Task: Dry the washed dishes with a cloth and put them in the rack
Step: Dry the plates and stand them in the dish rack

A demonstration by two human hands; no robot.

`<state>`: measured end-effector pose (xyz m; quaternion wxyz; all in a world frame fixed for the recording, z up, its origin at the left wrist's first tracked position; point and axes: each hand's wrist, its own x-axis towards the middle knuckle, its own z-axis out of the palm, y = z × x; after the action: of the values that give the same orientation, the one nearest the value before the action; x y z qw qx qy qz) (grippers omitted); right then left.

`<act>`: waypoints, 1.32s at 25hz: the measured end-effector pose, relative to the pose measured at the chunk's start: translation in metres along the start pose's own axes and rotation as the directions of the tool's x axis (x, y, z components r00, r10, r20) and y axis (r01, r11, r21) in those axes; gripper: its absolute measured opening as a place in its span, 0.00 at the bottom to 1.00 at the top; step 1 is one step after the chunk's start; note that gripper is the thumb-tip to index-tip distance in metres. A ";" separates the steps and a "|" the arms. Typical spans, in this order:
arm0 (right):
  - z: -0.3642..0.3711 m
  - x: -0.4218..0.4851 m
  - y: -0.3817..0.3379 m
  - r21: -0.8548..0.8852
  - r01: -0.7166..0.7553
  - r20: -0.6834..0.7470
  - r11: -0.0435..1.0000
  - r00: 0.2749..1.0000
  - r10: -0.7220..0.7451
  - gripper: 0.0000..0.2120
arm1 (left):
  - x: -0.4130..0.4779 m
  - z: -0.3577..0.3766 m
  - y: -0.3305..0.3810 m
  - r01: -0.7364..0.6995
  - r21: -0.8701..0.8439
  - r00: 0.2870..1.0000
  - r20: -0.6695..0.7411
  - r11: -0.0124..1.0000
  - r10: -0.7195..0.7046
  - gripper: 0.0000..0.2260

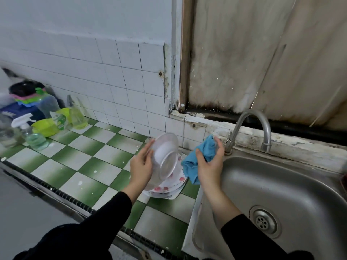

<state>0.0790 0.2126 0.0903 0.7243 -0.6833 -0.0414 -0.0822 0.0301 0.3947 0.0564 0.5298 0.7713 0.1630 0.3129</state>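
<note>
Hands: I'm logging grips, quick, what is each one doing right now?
The left hand holds the clear plate, tilted on edge.
The right hand grips the blue cloth.

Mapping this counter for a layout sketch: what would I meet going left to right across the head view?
spray bottle → yellow-green bowl → clear plate → blue cloth → faucet

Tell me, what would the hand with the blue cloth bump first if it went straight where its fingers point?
The right hand would likely meet the white ledge beside the tap; depth unclear.
</note>
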 end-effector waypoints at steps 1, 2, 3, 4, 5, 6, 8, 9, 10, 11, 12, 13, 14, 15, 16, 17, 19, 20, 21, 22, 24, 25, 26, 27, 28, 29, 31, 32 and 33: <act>0.012 -0.004 -0.004 0.013 0.039 -0.026 0.999 0.999 -0.039 0.25 | 0.003 0.001 0.009 0.059 -0.091 0.995 -0.072 0.994 -0.065 0.18; 0.026 -0.010 -0.009 -0.005 0.118 0.008 0.993 0.993 -0.118 0.24 | 0.004 0.002 0.022 0.091 -0.162 0.985 -0.132 0.983 -0.113 0.18; 0.040 -0.015 -0.013 -0.047 0.240 0.085 0.970 0.968 -0.235 0.22 | 0.006 0.003 0.036 0.094 -0.221 0.974 -0.183 0.971 -0.136 0.18; 0.054 -0.019 -0.016 -0.097 0.389 0.189 0.916 0.911 -0.367 0.20 | 0.006 0.004 0.051 0.079 -0.275 0.965 -0.221 0.958 -0.144 0.18; 0.068 -0.020 -0.020 -0.177 0.539 0.312 0.824 0.824 -0.472 0.19 | 0.007 0.005 0.065 0.060 -0.333 0.957 -0.249 0.941 -0.149 0.17; 0.080 -0.014 -0.024 -0.269 0.654 0.407 0.707 0.743 -0.532 0.20 | 0.007 0.004 0.078 0.055 -0.392 0.949 -0.265 0.918 -0.170 0.17; 0.091 0.011 -0.042 -0.487 0.581 0.340 0.651 0.814 -0.472 0.22 | 0.003 0.003 0.098 0.058 -0.495 0.945 -0.252 0.867 -0.207 0.16; 0.090 0.026 -0.057 -0.551 0.425 0.216 0.718 0.904 -0.369 0.21 | -0.003 0.003 0.105 0.057 -0.536 0.950 -0.230 0.843 -0.210 0.16; 0.083 0.044 -0.071 -0.549 0.243 0.090 0.800 0.969 -0.232 0.21 | -0.010 0.004 0.112 0.063 -0.565 0.956 -0.202 0.823 -0.212 0.16; 0.072 0.058 -0.083 -0.519 0.099 -0.009 0.849 0.993 -0.121 0.21 | -0.018 0.007 0.116 0.069 -0.590 0.962 -0.173 0.804 -0.210 0.17; 0.060 0.067 -0.091 -0.492 0.026 -0.061 0.870 0.996 -0.064 0.21 | -0.025 0.011 0.122 0.076 -0.595 0.967 -0.153 0.800 -0.206 0.17; 0.050 0.068 -0.097 -0.465 0.034 -0.079 0.885 0.994 -0.079 0.21 | -0.030 0.015 0.128 0.083 -0.598 0.971 -0.133 0.797 -0.201 0.17; 0.045 0.062 -0.101 -0.439 0.124 -0.061 0.890 0.984 -0.167 0.20 | -0.032 0.020 0.134 0.087 -0.599 0.973 -0.121 0.796 -0.197 0.17; 0.040 0.048 -0.105 -0.421 0.281 0.004 0.863 0.951 -0.308 0.19 | -0.033 0.023 0.141 0.089 -0.618 0.975 -0.106 0.781 -0.195 0.17; 0.037 0.032 -0.104 -0.406 0.462 0.136 0.789 0.884 -0.448 0.19 | -0.031 0.026 0.148 0.087 -0.646 0.976 -0.098 0.759 -0.195 0.17; 0.032 0.016 -0.098 -0.388 0.629 0.289 0.674 0.777 -0.558 0.19 | -0.028 0.028 0.155 0.086 -0.678 0.975 -0.095 0.730 -0.203 0.17; 0.010 0.001 -0.078 -0.357 0.806 0.457 0.471 0.591 -0.664 0.19 | -0.025 0.028 0.168 0.097 -0.743 0.968 -0.085 0.663 -0.237 0.16; -0.004 0.005 -0.073 -0.359 0.806 0.417 0.471 0.590 -0.692 0.19 | -0.026 0.028 0.172 0.110 -0.769 0.965 -0.070 0.629 -0.254 0.15; -0.017 0.013 -0.073 -0.374 0.748 0.307 0.548 0.657 -0.688 0.20 | -0.029 0.029 0.175 0.122 -0.779 0.963 -0.058 0.615 -0.264 0.14; -0.028 0.024 -0.076 -0.376 0.637 0.168 0.673 0.761 -0.626 0.20 | -0.033 0.030 0.178 0.133 -0.769 0.964 -0.046 0.625 -0.262 0.14; -0.040 0.038 -0.095 -0.281 0.396 -0.008 0.874 0.910 -0.415 0.22 | -0.043 0.035 0.183 0.131 -0.730 0.977 -0.021 0.671 -0.214 0.14; -0.042 0.035 -0.104 -0.269 0.394 0.008 0.879 0.913 -0.407 0.22 | -0.048 0.038 0.187 0.117 -0.726 0.981 -0.021 0.678 -0.192 0.14; -0.042 0.026 -0.107 -0.283 0.508 0.101 0.813 0.859 -0.501 0.22 | -0.049 0.039 0.192 0.100 -0.734 0.983 -0.032 0.672 -0.182 0.14; -0.043 0.015 -0.102 -0.280 0.668 0.245 0.690 0.744 -0.622 0.22 | -0.048 0.037 0.198 0.080 -0.751 0.981 -0.056 0.655 -0.185 0.14; -0.046 0.002 -0.094 -0.273 0.791 0.396 0.547 0.611 -0.686 0.21 | -0.045 0.032 0.202 0.062 -0.776 0.979 -0.076 0.627 -0.191 0.14; -0.052 -0.003 -0.091 -0.281 0.846 0.476 0.454 0.534 -0.699 0.22 | -0.040 0.026 0.204 0.055 -0.798 0.977 -0.082 0.601 -0.198 0.14; -0.068 0.015 -0.097 -0.337 0.770 0.388 0.542 0.638 -0.665 0.22 | -0.037 0.018 0.206 0.082 -0.807 0.976 -0.055 0.585 -0.212 0.13; -0.071 0.026 -0.108 -0.338 0.639 0.258 0.691 0.769 -0.584 0.22 | -0.039 0.018 0.206 0.102 -0.792 0.974 -0.042 0.602 -0.221 0.13; -0.071 0.032 -0.121 -0.310 0.518 0.157 0.797 0.855 -0.495 0.21 | -0.043 0.020 0.207 0.116 -0.774 0.973 -0.037 0.622 -0.227 0.14</act>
<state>0.0851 0.1339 0.2107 0.5446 -0.7643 -0.2323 -0.2556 -0.0055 0.2758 0.2284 0.8221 0.4321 0.1219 0.3502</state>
